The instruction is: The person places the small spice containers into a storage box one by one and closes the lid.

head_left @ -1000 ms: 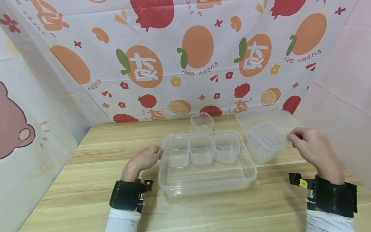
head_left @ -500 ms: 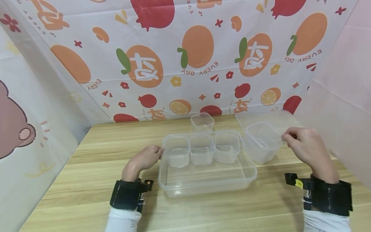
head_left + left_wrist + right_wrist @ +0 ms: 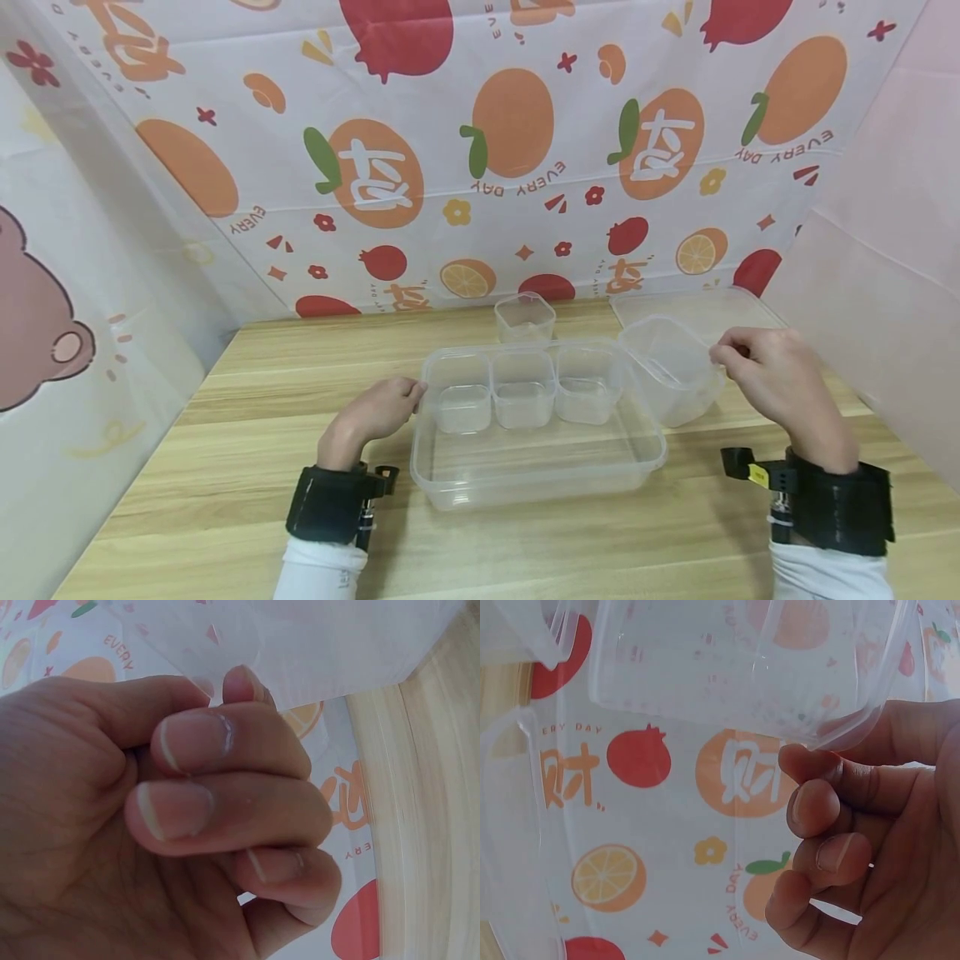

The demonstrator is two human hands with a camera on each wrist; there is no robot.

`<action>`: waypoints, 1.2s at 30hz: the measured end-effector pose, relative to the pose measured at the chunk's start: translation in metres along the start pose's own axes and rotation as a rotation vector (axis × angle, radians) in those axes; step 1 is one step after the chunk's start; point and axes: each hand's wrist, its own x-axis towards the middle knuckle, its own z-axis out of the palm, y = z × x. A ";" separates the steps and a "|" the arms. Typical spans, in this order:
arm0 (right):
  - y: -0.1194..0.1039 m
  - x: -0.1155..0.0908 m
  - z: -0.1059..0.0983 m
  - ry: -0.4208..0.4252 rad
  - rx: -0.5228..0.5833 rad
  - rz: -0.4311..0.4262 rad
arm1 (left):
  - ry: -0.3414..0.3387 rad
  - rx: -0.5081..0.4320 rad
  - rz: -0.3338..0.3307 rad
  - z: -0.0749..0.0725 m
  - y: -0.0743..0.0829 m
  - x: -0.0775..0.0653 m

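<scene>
My left hand [image 3: 378,408] pinches the left rim of a large clear plastic box [image 3: 525,492] between thumb and forefinger. Several clear small containers stand inside along its back wall: a left one [image 3: 462,411], a middle one [image 3: 523,407] and a right one [image 3: 588,403]. On the right, my right hand [image 3: 776,375] grips the edge of another small clear container [image 3: 671,371], tilted beside the box's right end. The right wrist view shows thumb and forefinger at the rim of this container [image 3: 727,667], the other fingers curled below. The left wrist view shows the box wall [image 3: 337,652] at my fingertips.
Behind the box stands one more small clear container [image 3: 525,319]. A large flat clear lid [image 3: 738,310] lies at the back right of the wooden table [image 3: 247,467]. A fruit-printed cloth [image 3: 442,133] hangs along the back edge.
My right hand has moved left with the small container, which now overlaps the box's right end in the head view. The left hand and the box have stayed in place.
</scene>
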 end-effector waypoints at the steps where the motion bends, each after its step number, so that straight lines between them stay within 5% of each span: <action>1: -0.002 0.001 0.001 0.000 -0.004 -0.005 | 0.000 0.003 0.001 0.000 0.000 0.000; 36: -0.069 0.023 0.043 -0.069 0.170 -0.103 | -0.001 0.016 0.018 -0.002 0.001 -0.001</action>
